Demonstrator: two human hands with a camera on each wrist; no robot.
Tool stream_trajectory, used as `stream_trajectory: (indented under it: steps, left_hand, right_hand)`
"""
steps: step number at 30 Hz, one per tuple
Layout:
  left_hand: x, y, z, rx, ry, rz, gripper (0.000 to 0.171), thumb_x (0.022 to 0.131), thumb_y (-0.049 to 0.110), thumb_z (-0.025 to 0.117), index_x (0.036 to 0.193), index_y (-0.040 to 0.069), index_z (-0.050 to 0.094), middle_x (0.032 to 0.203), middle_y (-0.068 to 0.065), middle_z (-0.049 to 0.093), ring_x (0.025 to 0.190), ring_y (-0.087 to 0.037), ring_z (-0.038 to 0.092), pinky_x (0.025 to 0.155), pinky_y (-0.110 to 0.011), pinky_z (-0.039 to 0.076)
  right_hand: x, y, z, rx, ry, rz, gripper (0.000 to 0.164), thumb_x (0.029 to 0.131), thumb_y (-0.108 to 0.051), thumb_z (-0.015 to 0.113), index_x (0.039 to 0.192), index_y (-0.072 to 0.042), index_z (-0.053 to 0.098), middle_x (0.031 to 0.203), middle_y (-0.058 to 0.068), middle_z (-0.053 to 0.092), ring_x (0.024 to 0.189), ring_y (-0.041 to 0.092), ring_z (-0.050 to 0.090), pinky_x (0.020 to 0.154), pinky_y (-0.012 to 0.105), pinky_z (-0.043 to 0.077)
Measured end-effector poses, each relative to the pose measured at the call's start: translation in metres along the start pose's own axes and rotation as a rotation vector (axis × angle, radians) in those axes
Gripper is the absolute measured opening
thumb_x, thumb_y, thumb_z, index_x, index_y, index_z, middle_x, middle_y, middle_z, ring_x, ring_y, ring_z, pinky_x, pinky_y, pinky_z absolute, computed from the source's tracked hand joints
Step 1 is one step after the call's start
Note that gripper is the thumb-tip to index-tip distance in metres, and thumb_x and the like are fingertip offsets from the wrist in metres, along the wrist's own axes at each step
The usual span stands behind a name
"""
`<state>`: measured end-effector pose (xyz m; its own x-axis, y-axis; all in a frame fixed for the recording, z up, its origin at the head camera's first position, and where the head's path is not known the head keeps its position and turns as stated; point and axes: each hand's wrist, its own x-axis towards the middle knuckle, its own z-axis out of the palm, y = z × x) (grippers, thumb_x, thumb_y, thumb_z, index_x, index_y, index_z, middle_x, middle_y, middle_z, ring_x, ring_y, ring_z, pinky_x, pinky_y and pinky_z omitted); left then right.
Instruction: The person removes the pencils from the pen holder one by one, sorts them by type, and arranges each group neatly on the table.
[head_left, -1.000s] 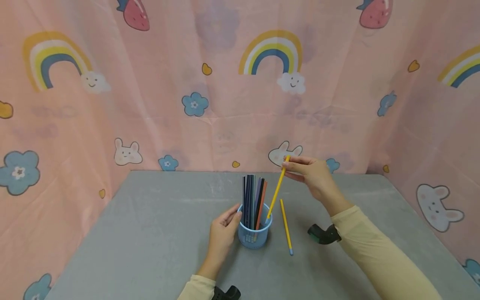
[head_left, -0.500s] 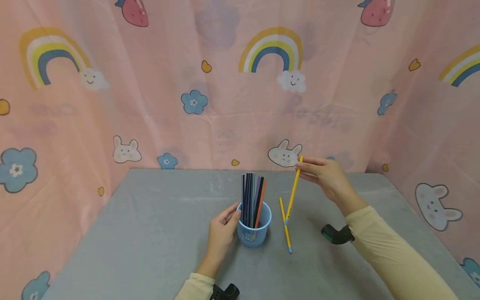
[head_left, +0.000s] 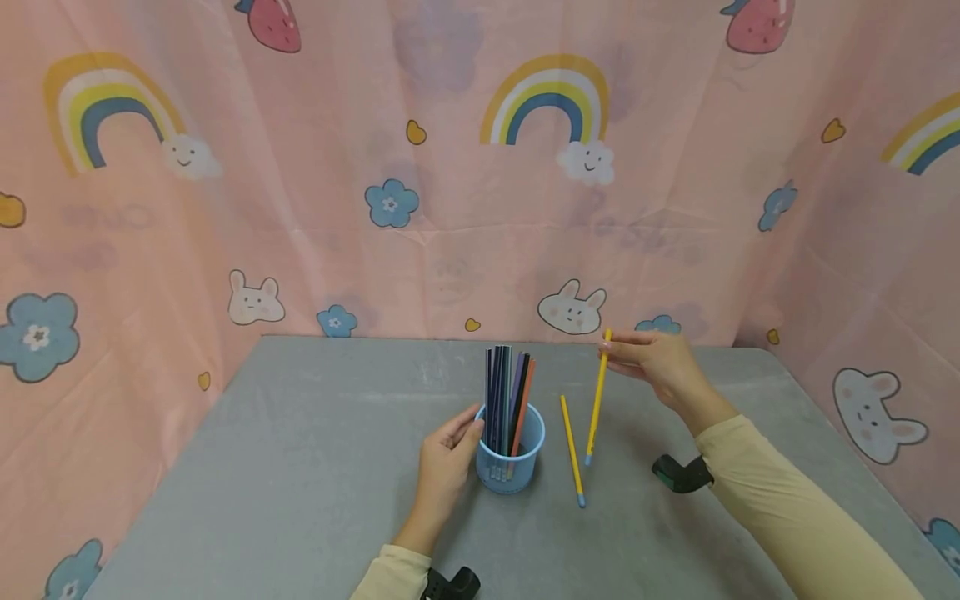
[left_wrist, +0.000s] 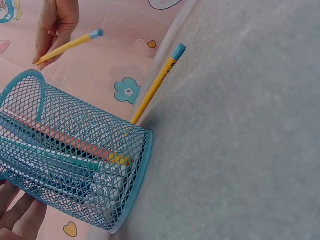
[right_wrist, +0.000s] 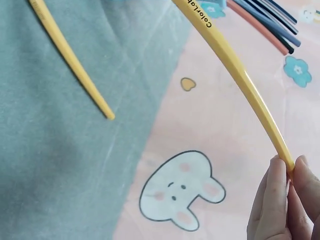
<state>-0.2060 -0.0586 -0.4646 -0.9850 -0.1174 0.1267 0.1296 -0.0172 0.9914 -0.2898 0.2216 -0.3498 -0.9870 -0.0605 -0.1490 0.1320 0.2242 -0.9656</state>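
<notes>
My right hand pinches a yellow pencil by its top, between thumb and fingers. The pencil hangs nearly upright with its blue end down, and dark "ColorLab" lettering shows in the right wrist view. To its left a second yellow pencil lies on the grey table, blue end towards me. With the left hand I hold the left side of a light blue mesh pen cup. Several dark, purple and orange pencils stand inside, leaning together on the cup's left side.
The grey cloth-covered table meets a pink patterned curtain at the back and sides. Black wrist-worn devices show on both arms, the right one a little above the table.
The right hand has moved right, drawing the yellow pencil out of the cup, past the lying pencil, and slightly down. The left hand and cup have stayed in place.
</notes>
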Motion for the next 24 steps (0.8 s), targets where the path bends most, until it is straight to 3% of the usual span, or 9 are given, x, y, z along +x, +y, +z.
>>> stream_trajectory:
  steps: [13,24]
  left_hand:
    - [-0.001,0.001,0.0,-0.011,-0.006,0.002,0.037,0.098,0.016,0.063,0.129,-0.005,0.062,0.121,-0.022,0.069,0.119,-0.028,0.064,0.096,-0.025,0.054]
    - [-0.001,0.002,0.001,-0.012,0.005,-0.011,0.036,0.098,0.015,0.063,0.129,-0.005,0.062,0.121,-0.022,0.069,0.119,-0.028,0.064,0.095,-0.022,0.054]
  right_hand:
    - [0.011,0.024,-0.002,-0.064,0.019,0.102,0.057,0.092,-0.022,0.072,0.137,0.008,0.053,0.089,-0.011,0.073,0.08,0.0,0.07,0.081,0.023,0.059]
    - [0.017,0.037,0.004,-0.123,-0.006,0.107,0.051,0.094,-0.02,0.07,0.133,0.01,0.056,0.096,-0.002,0.076,0.08,0.002,0.07,0.081,0.025,0.06]
